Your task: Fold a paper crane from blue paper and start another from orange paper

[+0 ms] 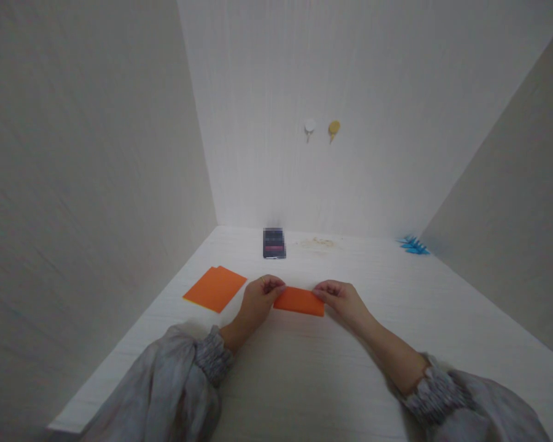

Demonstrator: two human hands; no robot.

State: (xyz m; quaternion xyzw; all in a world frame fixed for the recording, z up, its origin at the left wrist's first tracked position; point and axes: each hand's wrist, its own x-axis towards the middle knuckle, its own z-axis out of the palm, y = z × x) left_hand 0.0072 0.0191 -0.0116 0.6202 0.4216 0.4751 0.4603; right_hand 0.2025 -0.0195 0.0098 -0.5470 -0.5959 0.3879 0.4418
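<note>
The folded orange sheet (299,301) lies flat on the white tabletop (304,380), roughly midway between the left and right edges and nearer the far edge than the near one. It forms a narrow strip whose long side runs left to right.

Left hand (259,299): fingers curled inward, tips closed on the left end of the strip. Right hand (340,298): fingers likewise curled, tips closed on the right end. Neither hand is spread open. Whether the thumbs lie under the paper cannot be seen.

The step in hand appears to be setting a fold along the strip. To do it well:
- Align the two long edges before applying pressure, and check both ends.
- Pin one end with one hand while the other works.
- Run a fingertip or nail along the fold line from the middle outward.
- Press the strip flat against the tabletop; do not lift it.

Surroundings:
- A stack of orange sheets (215,287) lies just left of the left hand, toward the left edge, apart from the strip.
- A phone (274,243) lies near the far edge.
- Blue folded paper pieces (413,245) sit at the far right corner.
- Two wall hooks (321,129) are fixed to the back wall.
</note>
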